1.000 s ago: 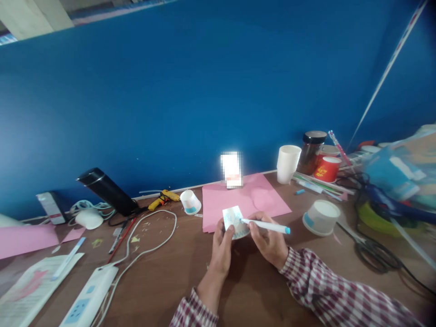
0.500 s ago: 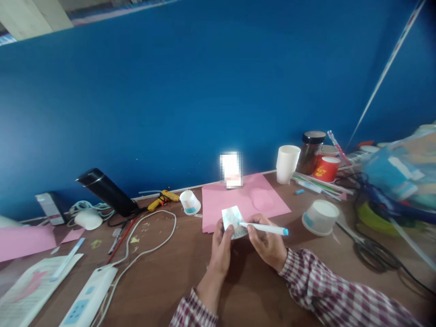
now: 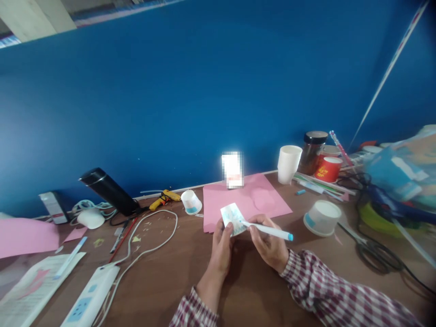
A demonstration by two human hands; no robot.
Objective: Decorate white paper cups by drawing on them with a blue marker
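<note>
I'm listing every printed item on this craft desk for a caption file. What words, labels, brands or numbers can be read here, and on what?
None can be read.
Red paper cup: yellow marks, too blurred to read.
Small card in the left hand: pale blue markings, no legible letters.
Upright white card on the pink paper: pixelated, unreadable.
Marker in the right hand: no print visible.
Printed sheet: a pink shape, text too blurred.

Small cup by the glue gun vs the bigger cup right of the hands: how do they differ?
The small cup is tipped over, leaning on its side; the big cup stands squarely upside down on its rim. The small cup lies left of the pink paper, the big cup right of it. The big cup is wider and squatter. Both are white with a blue patch, resting on the table.
</note>
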